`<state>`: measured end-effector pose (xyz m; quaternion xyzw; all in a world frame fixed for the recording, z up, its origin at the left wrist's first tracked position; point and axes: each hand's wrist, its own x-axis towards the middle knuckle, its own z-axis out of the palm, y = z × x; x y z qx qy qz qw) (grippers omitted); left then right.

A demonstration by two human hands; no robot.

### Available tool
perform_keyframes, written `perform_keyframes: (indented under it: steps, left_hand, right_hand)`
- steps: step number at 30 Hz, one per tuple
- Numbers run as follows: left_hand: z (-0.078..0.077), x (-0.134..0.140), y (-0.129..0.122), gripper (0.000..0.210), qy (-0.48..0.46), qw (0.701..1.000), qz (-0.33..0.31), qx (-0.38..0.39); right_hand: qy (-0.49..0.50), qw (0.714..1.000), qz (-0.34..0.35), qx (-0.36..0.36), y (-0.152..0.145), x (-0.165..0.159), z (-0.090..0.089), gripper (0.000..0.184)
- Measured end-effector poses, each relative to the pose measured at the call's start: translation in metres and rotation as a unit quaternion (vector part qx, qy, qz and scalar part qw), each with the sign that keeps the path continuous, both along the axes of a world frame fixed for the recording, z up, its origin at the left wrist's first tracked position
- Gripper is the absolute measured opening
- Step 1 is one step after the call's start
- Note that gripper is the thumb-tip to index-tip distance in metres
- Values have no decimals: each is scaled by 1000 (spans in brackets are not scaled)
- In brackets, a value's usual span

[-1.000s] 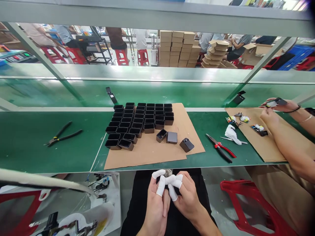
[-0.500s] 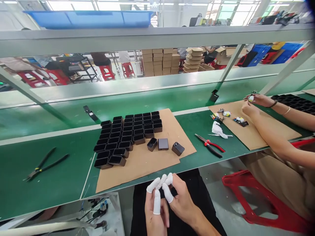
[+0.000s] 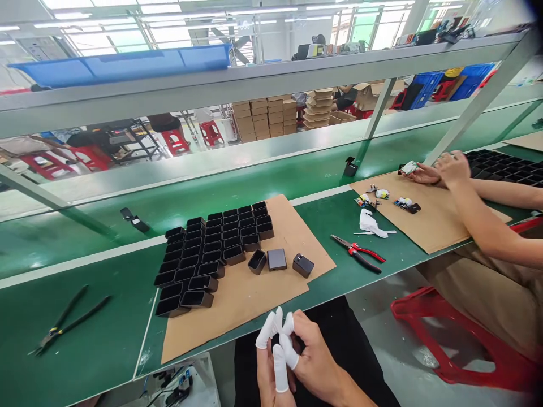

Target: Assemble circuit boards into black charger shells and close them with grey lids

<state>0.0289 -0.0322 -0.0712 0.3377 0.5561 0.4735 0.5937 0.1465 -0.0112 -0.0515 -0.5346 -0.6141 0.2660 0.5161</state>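
Observation:
My left hand (image 3: 274, 367) is raised over my lap at the table's front edge, its fingers pointing up and its thumb apart from them. White finger cots (image 3: 280, 367) cover its thumb and the fingers that show. My right hand (image 3: 311, 356), also with white cots on thumb and forefinger, pinches at the finger cot (image 3: 278, 321) on one left fingertip. No other object is visible in either hand. Beyond them on a cardboard sheet (image 3: 241, 305) stand rows of open black plastic housings (image 3: 197, 298), a closed black box (image 3: 277, 259) and a black plug adapter (image 3: 303, 264).
Red-and-black pliers (image 3: 358, 252) lie to the right, below a crumpled white cloth (image 3: 371, 222). Black-handled cutters (image 3: 63, 325) lie at left. A co-worker's hands (image 3: 441, 169) hold a small part above another cardboard sheet (image 3: 436, 232) with circuit boards. A shelf beam (image 3: 271, 79) crosses above.
My view has tilted and shifted. My hands stay together, with the right fingers still at the left fingertips. The co-worker's hands have moved, one now raised above the other.

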Motion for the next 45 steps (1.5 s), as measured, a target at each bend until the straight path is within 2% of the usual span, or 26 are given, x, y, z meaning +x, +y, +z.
perform_keyframes:
  steps: [3,5,7,10,12,14,18,21,23,28,33,36,39,42,45]
  left_hand:
    - [1,5,2,75,14,1000,-7,1]
    - [1,8,4,72,23,999,-28,8]
    - [3,11,7,67,27,999,-31,30]
    - [9,14,19,54,28,996,-8,81]
    - [12,17,32,45,72,988,-26,132]
    - [12,22,50,40,155,967,-65,194]
    - [1,43,90,53,277,914,-121,269]
    - [-5,62,110,65,325,889,-137,291]
    - [-6,68,114,67,331,886,-142,292]
    - [-13,64,113,42,301,891,-149,306]
    - [-21,53,114,42,316,879,-159,320]
    - [-23,45,115,41,355,851,-188,339]
    - [-24,35,118,45,421,814,-186,354]
    - [-25,27,122,49,475,781,-197,354]
    - [-27,27,125,54,491,766,-204,362]
  right_hand:
    - [-34,999,18,22,3,9,4,27]
    - [-62,998,6,33,9,21,4,26]
    - [-84,994,-42,46,18,38,1,25]
    - [-97,980,-161,62,37,68,-4,4]
    - [-102,973,-201,53,53,86,-5,34]
    - [-106,977,-184,31,69,99,-5,47]
    - [-97,988,-121,-16,92,105,2,27]
    - [-81,991,-102,-38,94,98,9,22]
    - [-62,993,-93,-47,88,90,15,21]
    - [6,996,-70,-58,70,76,27,16]
    - [92,990,-61,-93,71,84,23,12]
    - [164,976,-43,-133,76,89,16,22]
    - [221,963,-22,-155,80,90,13,37]
    - [250,955,-11,-160,83,91,13,51]
    - [253,954,1,-163,86,89,11,61]
